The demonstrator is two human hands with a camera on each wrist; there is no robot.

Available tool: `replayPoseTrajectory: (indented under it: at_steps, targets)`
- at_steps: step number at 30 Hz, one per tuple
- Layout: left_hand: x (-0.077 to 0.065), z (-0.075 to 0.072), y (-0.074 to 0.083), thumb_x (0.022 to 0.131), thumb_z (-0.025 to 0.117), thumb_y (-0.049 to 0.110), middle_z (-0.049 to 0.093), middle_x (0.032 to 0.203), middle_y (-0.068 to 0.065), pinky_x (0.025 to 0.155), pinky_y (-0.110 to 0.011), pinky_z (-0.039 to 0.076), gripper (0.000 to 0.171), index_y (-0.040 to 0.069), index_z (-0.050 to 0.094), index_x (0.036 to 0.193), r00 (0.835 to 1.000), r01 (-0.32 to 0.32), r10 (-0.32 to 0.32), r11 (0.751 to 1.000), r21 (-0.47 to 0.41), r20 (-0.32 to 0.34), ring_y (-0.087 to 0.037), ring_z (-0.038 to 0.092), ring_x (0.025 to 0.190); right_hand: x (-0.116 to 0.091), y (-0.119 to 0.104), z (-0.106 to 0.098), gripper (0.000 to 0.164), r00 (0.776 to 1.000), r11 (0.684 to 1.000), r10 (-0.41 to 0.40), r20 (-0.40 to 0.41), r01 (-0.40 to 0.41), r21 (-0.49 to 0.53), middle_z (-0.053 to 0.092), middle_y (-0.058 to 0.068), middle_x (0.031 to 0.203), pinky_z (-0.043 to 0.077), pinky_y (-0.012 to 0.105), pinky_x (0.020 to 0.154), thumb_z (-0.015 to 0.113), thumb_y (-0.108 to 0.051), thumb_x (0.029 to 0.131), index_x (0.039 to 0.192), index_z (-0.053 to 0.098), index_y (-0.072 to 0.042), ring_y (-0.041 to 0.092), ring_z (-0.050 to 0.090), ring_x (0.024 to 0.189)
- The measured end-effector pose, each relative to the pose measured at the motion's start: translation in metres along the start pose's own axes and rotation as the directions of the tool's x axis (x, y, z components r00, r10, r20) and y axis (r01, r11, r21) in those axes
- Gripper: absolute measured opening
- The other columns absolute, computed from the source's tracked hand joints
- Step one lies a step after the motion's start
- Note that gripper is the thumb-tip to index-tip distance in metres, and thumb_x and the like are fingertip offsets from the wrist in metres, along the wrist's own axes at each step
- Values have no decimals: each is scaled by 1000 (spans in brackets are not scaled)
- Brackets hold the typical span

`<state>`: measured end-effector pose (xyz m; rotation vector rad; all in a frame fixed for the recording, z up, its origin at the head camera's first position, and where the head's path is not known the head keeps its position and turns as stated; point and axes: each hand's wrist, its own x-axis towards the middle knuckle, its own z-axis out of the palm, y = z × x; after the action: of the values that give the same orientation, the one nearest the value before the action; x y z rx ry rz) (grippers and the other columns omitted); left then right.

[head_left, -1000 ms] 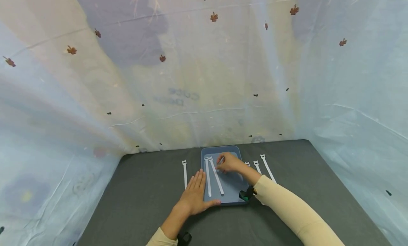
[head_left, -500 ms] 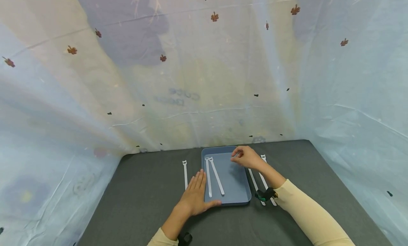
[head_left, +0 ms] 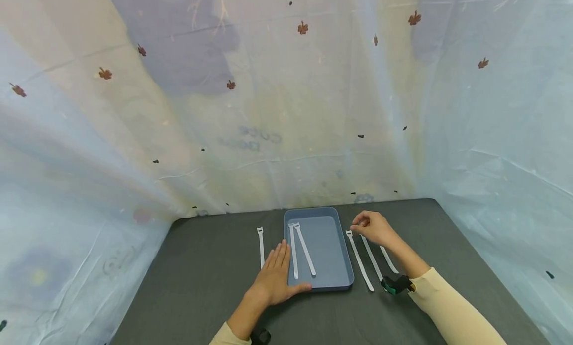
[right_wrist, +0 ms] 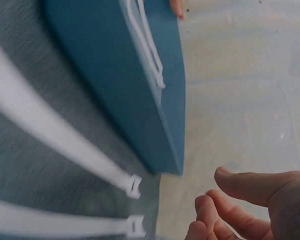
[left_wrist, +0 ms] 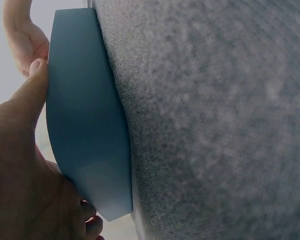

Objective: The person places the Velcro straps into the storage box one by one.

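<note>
A pale, translucent sheet printed with brown leaves hangs behind and beside a table covered in dark grey cloth. To the right of the blue tray lie three white hook-and-loop cable straps; the nearest to it, the inner strap, is just beside its wall, with the middle strap and the outer strap farther right. All three slant the same way, far ends leftward, tails toward the person; the right wrist view shows slotted heads on two.

The right hand is the nearer one, over the far ends of the middle and outer straps, with the inner strap's head just below and left of its fingertips. Its fingers are bent, thumb a little apart, and nothing shows between them.

Inside the tray, toward its left wall, are a straight strap and a slanted strap, close at their heads. The left hand rests against the tray's near left corner, fingers straight, thumb along the near rim. Left of the tray lies a lone strap, its lower end hidden.
</note>
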<state>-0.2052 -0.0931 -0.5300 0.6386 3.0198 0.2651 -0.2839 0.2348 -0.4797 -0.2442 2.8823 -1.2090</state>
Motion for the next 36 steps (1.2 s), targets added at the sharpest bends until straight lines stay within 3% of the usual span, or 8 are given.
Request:
replayPoseTrajectory:
  at_steps: [15,25,36]
  targets:
    - [4,2,-4,73,41,88,1,162,-11,121,-46,11,120,8,4,155,1000,0,0,1000,-10,-2,-26,2,150,-18,46,-13,27,991,989,121,-60,-126,-75,58,10,84,41,31,55,70,-21,88,102,63,0,19,51,69]
    - [4,2,-2,73,38,89,2,162,-12,121,-47,12,121,7,6,155,1000,-3,3,1000,-7,5,-28,5,149,-12,69,-11,32,980,972,192,-59,-199,-128,59,11,84,42,33,59,74,-23,84,100,62,2,21,54,72]
    - [1,1,-2,72,37,90,-2,162,-10,121,-46,11,121,8,4,155,1000,4,-4,1000,-11,13,-27,3,150,-7,72,-7,25,975,963,211,-75,-221,-156,62,9,79,44,34,59,74,-21,84,91,64,1,21,55,69]
